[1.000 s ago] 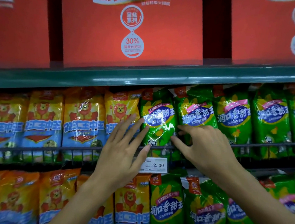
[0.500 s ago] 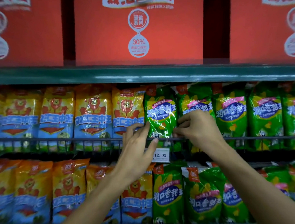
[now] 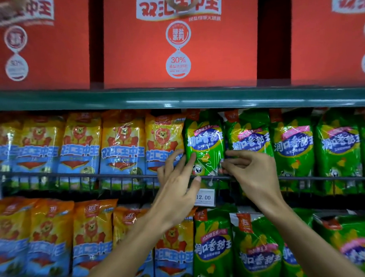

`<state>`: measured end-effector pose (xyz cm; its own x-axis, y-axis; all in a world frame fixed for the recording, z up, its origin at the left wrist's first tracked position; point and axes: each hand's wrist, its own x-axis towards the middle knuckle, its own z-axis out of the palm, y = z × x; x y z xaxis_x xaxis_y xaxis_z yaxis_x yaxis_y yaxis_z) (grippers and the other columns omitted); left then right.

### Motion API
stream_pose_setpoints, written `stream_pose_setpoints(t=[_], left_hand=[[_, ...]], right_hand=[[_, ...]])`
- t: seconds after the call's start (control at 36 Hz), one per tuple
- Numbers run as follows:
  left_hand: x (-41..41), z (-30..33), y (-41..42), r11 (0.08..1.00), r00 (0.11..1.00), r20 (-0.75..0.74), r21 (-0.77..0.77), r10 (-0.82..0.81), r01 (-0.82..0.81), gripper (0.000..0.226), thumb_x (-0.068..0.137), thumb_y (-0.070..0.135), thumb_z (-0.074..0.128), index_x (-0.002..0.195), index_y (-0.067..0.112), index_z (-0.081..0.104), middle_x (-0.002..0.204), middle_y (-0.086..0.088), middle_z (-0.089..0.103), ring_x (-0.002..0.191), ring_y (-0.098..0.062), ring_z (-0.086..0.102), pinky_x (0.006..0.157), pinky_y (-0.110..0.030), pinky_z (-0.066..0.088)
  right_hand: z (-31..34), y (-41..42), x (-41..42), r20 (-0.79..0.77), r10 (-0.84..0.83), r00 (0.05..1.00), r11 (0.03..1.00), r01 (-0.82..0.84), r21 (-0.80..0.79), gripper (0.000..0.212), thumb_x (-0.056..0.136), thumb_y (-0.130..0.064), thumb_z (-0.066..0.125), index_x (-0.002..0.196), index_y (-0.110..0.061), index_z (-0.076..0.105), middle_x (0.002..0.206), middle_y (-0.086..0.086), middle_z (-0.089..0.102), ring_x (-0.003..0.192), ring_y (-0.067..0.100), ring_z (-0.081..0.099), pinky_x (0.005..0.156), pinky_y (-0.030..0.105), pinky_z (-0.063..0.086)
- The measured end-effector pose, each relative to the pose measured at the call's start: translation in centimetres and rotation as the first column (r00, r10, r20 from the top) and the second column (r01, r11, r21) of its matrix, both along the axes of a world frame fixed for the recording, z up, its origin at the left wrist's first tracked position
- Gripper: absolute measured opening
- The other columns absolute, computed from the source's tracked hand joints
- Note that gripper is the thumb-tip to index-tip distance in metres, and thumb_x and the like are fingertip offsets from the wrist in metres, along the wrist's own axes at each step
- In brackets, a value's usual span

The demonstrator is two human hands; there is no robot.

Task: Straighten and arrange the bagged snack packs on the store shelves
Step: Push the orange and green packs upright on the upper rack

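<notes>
A green snack pack (image 3: pixel 204 141) stands upright on the middle shelf, leftmost of the green row. My left hand (image 3: pixel 177 186) grips its lower left edge, fingers behind it and thumb near the wire rail. My right hand (image 3: pixel 250 173) pinches its lower right corner with curled fingers. Yellow-and-blue packs (image 3: pixel 121 149) fill the shelf to the left, and more green packs (image 3: pixel 292 146) stand to the right.
A black wire rail (image 3: pixel 74 176) runs along the shelf front with a 12.00 price tag (image 3: pixel 205 197) clipped below my hands. The lower shelf holds yellow packs (image 3: pixel 92 240) and green packs (image 3: pixel 255 248). Red cartons (image 3: pixel 179 40) sit on the green top shelf (image 3: pixel 175 99).
Both hands moved in from open and spread to grasping the green pack's lower edges. The pack now stands straighter, and the camera has come closer and tilted up.
</notes>
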<state>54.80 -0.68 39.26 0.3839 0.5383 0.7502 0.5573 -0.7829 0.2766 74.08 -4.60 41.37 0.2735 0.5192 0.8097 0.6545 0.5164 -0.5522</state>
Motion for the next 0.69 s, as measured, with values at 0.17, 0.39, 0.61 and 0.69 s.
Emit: stream_pose_setpoints(t=[0.17,0.39,0.61,0.69], left_hand=[[0.5,-0.2,0.9,0.983,0.981,-0.107,0.107,0.16,-0.148,0.063,0.105,0.051,0.021,0.162,0.024,0.022,0.166,0.003,0.024,0.151,-0.003,-0.014,0.113,-0.034,0.004],[-1.0,-1.8,1.1,0.962,0.976,-0.09,0.209,0.198,-0.176,0.059,0.105,0.058,0.026,0.155,0.031,0.04,0.163,0.003,0.018,0.155,-0.015,-0.002,0.126,-0.044,0.008],[-3.2,-0.6,2.5,0.905,0.947,-0.094,0.336,0.306,-0.259,0.064,0.106,0.058,0.023,0.163,0.031,0.011,0.171,0.009,-0.01,0.157,-0.016,-0.017,0.125,-0.036,-0.013],[-3.4,0.1,2.9,0.888,0.914,-0.157,0.344,0.375,-0.305,0.064,0.103,0.064,0.009,0.162,0.037,0.008,0.17,0.013,-0.016,0.154,-0.013,-0.024,0.123,-0.035,-0.02]], right_hand=[[0.4,-0.8,0.1,0.263,-0.13,0.956,0.988,0.146,-0.041,0.024,0.088,-0.032,0.08,0.106,-0.018,0.081,0.095,-0.007,0.079,0.081,-0.001,0.071,0.079,0.015,0.057],[-0.1,-1.8,0.8,0.496,-0.278,0.822,0.96,0.253,0.119,0.02,0.094,-0.035,0.072,0.106,-0.022,0.08,0.093,-0.008,0.079,0.083,0.009,0.073,0.076,0.025,0.059],[-2.3,0.5,1.0,0.715,-0.263,0.647,0.953,0.289,0.088,0.066,0.102,-0.065,0.029,0.157,-0.029,0.036,0.167,-0.01,0.023,0.157,0.009,0.008,0.128,0.033,0.004],[-2.5,0.9,0.8,0.71,-0.286,0.643,0.944,0.315,0.095,0.069,0.102,-0.068,0.022,0.157,-0.03,0.036,0.168,-0.011,0.02,0.157,0.008,0.003,0.127,0.034,0.0]])
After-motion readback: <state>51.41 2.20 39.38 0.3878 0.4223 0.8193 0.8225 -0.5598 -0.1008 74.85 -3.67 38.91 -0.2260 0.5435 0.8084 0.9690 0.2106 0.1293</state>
